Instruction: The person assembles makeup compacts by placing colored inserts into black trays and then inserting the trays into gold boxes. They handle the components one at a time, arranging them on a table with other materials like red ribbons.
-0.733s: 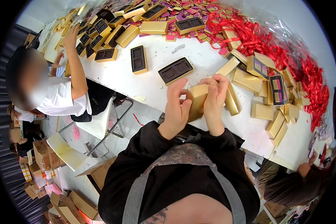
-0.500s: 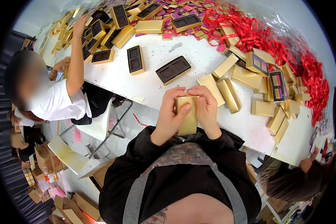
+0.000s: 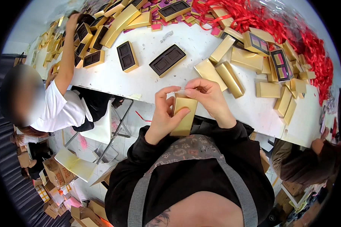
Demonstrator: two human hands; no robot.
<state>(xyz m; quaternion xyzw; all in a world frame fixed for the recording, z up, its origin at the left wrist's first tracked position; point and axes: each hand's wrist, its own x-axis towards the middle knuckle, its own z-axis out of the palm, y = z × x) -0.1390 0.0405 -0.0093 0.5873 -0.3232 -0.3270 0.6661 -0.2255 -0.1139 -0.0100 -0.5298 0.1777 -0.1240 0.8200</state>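
A gold box [image 3: 185, 115] stands lengthwise in front of my chest at the table's near edge. My left hand [image 3: 164, 113] is wrapped round its left side, thumb flat on the front. At the box's far end my right hand [image 3: 210, 99] pinches thumb against fingers; a small pale, see-through bit [image 3: 182, 91] shows between the two hands there, too small to name. Just beyond lie a gold box with a dark two-part insert [image 3: 167, 61] and a similar open box [image 3: 127, 56]. Closed gold boxes [image 3: 230, 79] lie beyond my right hand.
Gold boxes [image 3: 121, 24] are heaped at the far left, where a co-worker in a white shirt [image 3: 57, 106] reaches in. Red ribbons [image 3: 310, 56] pile up at the far right beside more boxes. Another person's dark sleeve [image 3: 303, 160] is at the right. A folding chair [image 3: 98, 125] stands left.
My right hand has come away from the box's side and now pinches at its far end. My left hand keeps its hold. The view has shifted, with the table appearing higher.
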